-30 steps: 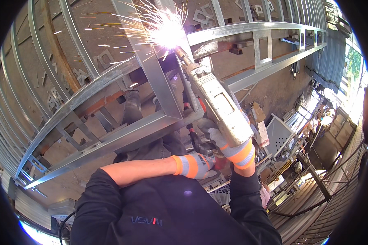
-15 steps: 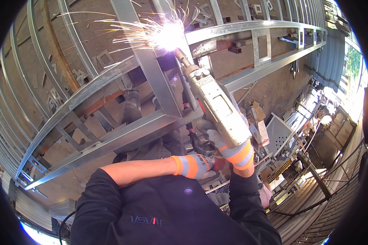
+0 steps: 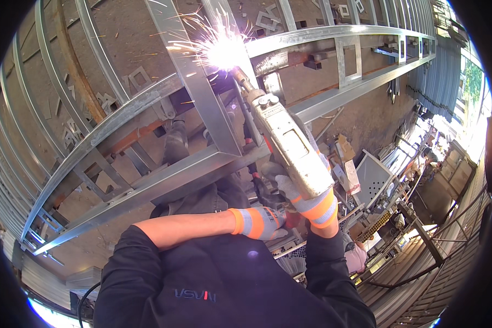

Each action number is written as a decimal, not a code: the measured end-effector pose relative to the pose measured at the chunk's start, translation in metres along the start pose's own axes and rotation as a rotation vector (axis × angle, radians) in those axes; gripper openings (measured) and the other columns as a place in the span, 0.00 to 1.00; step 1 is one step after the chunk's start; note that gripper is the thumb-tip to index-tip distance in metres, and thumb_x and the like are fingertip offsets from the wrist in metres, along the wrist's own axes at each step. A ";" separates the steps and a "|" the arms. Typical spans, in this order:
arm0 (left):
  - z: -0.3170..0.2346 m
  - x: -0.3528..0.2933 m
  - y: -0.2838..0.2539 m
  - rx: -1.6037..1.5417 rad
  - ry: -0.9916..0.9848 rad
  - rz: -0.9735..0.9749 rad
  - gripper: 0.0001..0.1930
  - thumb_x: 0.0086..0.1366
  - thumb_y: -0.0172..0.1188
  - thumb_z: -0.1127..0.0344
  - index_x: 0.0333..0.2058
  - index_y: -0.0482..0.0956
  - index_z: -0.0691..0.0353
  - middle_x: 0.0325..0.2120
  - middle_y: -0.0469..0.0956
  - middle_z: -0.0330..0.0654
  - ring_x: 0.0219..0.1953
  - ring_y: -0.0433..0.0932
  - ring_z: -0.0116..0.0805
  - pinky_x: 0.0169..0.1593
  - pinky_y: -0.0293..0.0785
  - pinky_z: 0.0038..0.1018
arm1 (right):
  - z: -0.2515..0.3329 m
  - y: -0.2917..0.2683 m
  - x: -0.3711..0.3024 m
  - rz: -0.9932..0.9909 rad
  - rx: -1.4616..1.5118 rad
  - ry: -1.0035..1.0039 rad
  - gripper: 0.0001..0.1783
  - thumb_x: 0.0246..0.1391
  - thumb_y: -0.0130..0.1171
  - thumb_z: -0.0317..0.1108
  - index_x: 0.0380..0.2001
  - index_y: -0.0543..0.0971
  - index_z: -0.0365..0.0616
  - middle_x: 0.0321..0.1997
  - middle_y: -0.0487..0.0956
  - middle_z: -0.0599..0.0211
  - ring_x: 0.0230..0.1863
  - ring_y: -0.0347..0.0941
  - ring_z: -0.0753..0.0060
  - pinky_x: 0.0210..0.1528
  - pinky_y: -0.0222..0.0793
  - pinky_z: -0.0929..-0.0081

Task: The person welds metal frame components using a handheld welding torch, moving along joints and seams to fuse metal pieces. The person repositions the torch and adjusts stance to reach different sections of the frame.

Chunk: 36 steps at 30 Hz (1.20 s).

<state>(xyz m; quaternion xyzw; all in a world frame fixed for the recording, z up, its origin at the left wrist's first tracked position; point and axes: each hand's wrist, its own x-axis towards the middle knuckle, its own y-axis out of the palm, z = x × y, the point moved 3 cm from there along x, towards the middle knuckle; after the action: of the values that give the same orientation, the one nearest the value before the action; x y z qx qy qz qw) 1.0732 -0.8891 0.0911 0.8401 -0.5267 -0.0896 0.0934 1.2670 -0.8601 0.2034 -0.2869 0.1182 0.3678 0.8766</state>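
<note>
A: In the head view, what do the hands hold?

B: Both grip a long grey power grinder. The right hand, in a grey glove with an orange cuff, has its fingers wrapped tight around the rear of the tool's body. The left hand, gloved the same way, reaches across under the right one; its fingers look curled at the tool's back end, though part of that grip is hidden behind the right wrist.

A: Where is the grinder?

B: It slants up and to the left from the hands, at the middle of the picture. Its nose meets a galvanised steel frame near the top, where a bright burst of sparks flies out at the joint of an upright bar and a long rail.

A: And around it?

B: The frame runs across the picture like a ladder, rails and crosspieces bending toward the rim. Below it lies a dirt floor with small metal offcuts. To the right stand a perforated metal sheet and stacked metal pieces, near the hands.
</note>
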 end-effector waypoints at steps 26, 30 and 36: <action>-0.026 -0.011 -0.025 -0.052 -0.125 0.100 0.25 0.76 0.50 0.47 0.54 0.74 0.66 0.44 0.83 0.60 0.49 0.81 0.63 0.54 0.74 0.50 | -0.006 -0.001 -0.019 0.035 -0.144 -0.060 0.25 0.54 0.65 0.23 0.57 0.76 0.39 0.41 0.87 0.65 0.36 0.84 0.69 0.38 0.79 0.72; 0.005 0.011 0.001 -0.042 -0.016 -0.032 0.27 0.76 0.48 0.43 0.55 0.74 0.64 0.41 0.83 0.62 0.47 0.79 0.65 0.52 0.74 0.50 | -0.012 0.006 -0.021 -0.059 -0.119 -0.141 0.26 0.53 0.64 0.22 0.57 0.76 0.37 0.39 0.86 0.60 0.35 0.84 0.60 0.38 0.79 0.70; 0.000 0.026 -0.008 0.052 -0.094 -0.211 0.20 0.70 0.52 0.59 0.52 0.76 0.68 0.43 0.83 0.61 0.47 0.80 0.63 0.52 0.74 0.49 | -0.052 -0.006 -0.025 0.093 -0.023 -0.009 0.23 0.65 0.57 0.28 0.62 0.73 0.35 0.46 0.84 0.63 0.39 0.81 0.75 0.40 0.76 0.79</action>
<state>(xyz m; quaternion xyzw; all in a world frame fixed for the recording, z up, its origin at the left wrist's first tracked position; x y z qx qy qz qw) 1.0918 -0.9094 0.0882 0.8879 -0.4413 -0.1244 0.0368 1.2546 -0.9083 0.1748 -0.2895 0.1234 0.4108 0.8557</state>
